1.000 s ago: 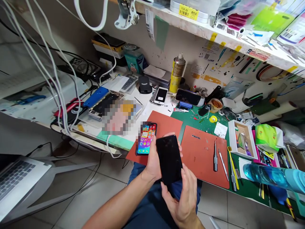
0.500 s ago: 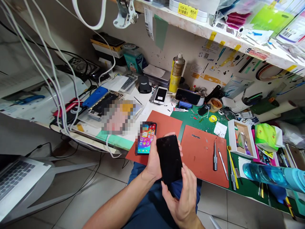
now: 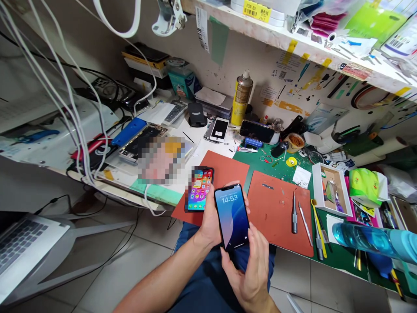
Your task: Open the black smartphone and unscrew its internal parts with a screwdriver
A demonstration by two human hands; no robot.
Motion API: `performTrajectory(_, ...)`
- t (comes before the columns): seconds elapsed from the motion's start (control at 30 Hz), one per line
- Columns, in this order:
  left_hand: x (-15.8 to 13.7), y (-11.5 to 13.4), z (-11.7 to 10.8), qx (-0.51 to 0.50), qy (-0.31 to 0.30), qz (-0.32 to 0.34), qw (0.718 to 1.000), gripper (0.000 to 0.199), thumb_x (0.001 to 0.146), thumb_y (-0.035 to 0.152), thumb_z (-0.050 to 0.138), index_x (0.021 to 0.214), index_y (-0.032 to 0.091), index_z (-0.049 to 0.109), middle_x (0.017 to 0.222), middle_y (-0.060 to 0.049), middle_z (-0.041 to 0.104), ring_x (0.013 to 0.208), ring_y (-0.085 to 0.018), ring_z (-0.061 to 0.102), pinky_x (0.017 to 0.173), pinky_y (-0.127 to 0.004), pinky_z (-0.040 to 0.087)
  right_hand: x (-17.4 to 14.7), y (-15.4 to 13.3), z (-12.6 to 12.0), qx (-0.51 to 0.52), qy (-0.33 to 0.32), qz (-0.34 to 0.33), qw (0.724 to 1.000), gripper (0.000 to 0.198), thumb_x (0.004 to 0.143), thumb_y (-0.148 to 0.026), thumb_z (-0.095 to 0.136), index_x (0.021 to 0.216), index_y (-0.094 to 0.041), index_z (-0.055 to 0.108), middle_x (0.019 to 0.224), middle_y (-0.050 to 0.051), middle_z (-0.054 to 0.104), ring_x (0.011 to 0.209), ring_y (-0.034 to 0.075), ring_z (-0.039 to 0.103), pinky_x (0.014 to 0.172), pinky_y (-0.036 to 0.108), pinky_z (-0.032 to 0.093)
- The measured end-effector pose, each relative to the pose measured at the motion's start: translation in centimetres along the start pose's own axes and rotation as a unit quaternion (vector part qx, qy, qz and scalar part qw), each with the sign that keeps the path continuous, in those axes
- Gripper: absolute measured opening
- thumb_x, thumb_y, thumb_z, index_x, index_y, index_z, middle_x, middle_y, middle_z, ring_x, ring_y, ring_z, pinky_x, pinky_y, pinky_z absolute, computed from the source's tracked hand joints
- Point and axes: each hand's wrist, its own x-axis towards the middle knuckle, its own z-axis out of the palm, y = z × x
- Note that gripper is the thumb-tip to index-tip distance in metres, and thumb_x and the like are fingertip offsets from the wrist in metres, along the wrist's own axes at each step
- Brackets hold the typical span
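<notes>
Your left hand (image 3: 208, 224) cradles the lit phone (image 3: 232, 216); right hand (image 3: 250, 269) fingers grasp its lower edge. Likely slick, rigid, fragile glass: grip the side rails.

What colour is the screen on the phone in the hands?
Blue fading to pinkish orange, with white clock digits, on the held phone; seen in the head view.

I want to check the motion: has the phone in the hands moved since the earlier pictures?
No. The held phone sits at the same spot beside the lit phone on the red mat; only its screen has lit up.
</notes>
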Motion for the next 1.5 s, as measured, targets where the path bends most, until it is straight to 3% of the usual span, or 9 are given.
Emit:
performTrajectory(0.27, 0.4, -0.1, 0.1, -0.015, 0.003, -0.005, 1.000, 0.058, 0.097, 0.066, 0.053, 0.134, 0.023, 0.065, 0.104, -0.011, 0.073, 0.086, -0.026, 0.072, 0.076, -0.040, 0.059, 0.2, 0.1, 0.1, -0.005, 0.002, 0.003, 1.000, 0.079, 0.087, -0.029, 0.082, 0.152, -0.004, 0.044, 0.131, 0.027, 0.064, 0.124, 0.038, 0.064, 0.090, 0.057, 0.065)
performTrajectory(0.53, 0.8, -0.2, 0.2, -0.003, 0.025, -0.017, 1.000, 0.061, 0.095, 0.068, 0.056, 0.133, 0.023, 0.067, 0.104, -0.011, 0.075, 0.083, -0.026, 0.073, 0.075, -0.041, 0.062, 0.1, 0.4, 0.3, -0.002, 0.003, 0.012, 1.000, 0.078, 0.088, -0.028, 0.081, 0.152, -0.007, 0.043, 0.132, 0.026, 0.064, 0.124, 0.038, 0.065, 0.090, 0.056, 0.066)
performTrajectory(0.77, 1.5, -0.5, -0.1, 0.063, 0.063, -0.019, 0.996, 0.068, 0.096, 0.072, 0.050, 0.139, 0.021, 0.065, 0.106, -0.014, 0.077, 0.088, -0.031, 0.077, 0.079, -0.047, 0.064, 0.0, 1.3, 0.5, -0.010, -0.006, 0.024, 1.000, 0.079, 0.090, -0.032, 0.078, 0.152, -0.003, 0.040, 0.131, 0.027, 0.062, 0.127, 0.039, 0.063, 0.094, 0.059, 0.064)
performTrajectory(1.0, 2.1, -1.0, 0.1, 0.083, 0.062, -0.023, 0.994, 0.067, 0.100, 0.068, 0.046, 0.147, 0.022, 0.059, 0.114, -0.015, 0.077, 0.094, -0.032, 0.078, 0.087, -0.049, 0.063, 0.4, 1.9, 0.7, -0.004, 0.003, 0.046, 0.999, 0.077, 0.090, -0.030, 0.077, 0.153, -0.003, 0.040, 0.132, 0.027, 0.063, 0.127, 0.039, 0.062, 0.093, 0.059, 0.065)
performTrajectory(1.2, 2.6, -1.1, -0.3, 0.077, 0.088, -0.001, 0.993, 0.054, 0.106, 0.054, 0.042, 0.152, 0.026, 0.051, 0.113, -0.016, 0.079, 0.094, -0.032, 0.079, 0.080, -0.046, 0.064, 0.5, 2.0, 0.7, -0.042, 0.014, 0.027, 0.999, 0.073, 0.090, -0.020, 0.077, 0.152, -0.004, 0.043, 0.136, 0.028, 0.063, 0.127, 0.038, 0.063, 0.091, 0.055, 0.066)
performTrajectory(1.5, 3.0, -0.8, -0.7, 0.056, 0.110, -0.018, 0.992, 0.053, 0.106, 0.056, 0.043, 0.147, 0.025, 0.057, 0.108, -0.014, 0.080, 0.092, -0.029, 0.080, 0.083, -0.045, 0.064, 0.3, 2.2, 1.6, -0.081, 0.052, -0.028, 0.995, 0.080, 0.083, -0.014, 0.084, 0.151, 0.001, 0.045, 0.137, 0.031, 0.062, 0.125, 0.039, 0.065, 0.085, 0.050, 0.068)
